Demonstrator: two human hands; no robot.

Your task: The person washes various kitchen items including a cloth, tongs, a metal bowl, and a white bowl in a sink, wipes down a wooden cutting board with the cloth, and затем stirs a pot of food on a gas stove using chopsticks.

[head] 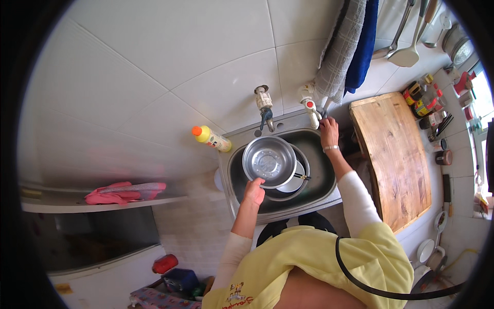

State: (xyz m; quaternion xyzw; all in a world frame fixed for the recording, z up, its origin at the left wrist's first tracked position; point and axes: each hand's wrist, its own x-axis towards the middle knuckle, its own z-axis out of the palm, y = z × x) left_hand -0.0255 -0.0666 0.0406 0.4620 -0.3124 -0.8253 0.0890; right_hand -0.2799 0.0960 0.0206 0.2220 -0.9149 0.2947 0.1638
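My left hand (pixel 254 192) grips the near rim of a stainless steel basin (pixel 268 162), which is tilted over the sink (pixel 320 154). Its thumb lies over the rim, and water drops or spots show on the basin's bottom. Under it, a larger metal basin (pixel 307 164) stands in the sink with a white dish (pixel 288 187) and dark chopsticks (pixel 302 176). My right hand (pixel 329 130) reaches to the sink's back right corner, beside a white tap (pixel 312 112) with a red mark. Its fingertips are partly hidden, and what they touch is unclear.
A second tap (pixel 266 112) hangs over the sink's back edge. A yellow bottle with an orange cap (pixel 211 138) stands at the back left corner. Right of the sink lies a wooden board (pixel 393 162). Towels (pixel 343 50) hang above the right tap.
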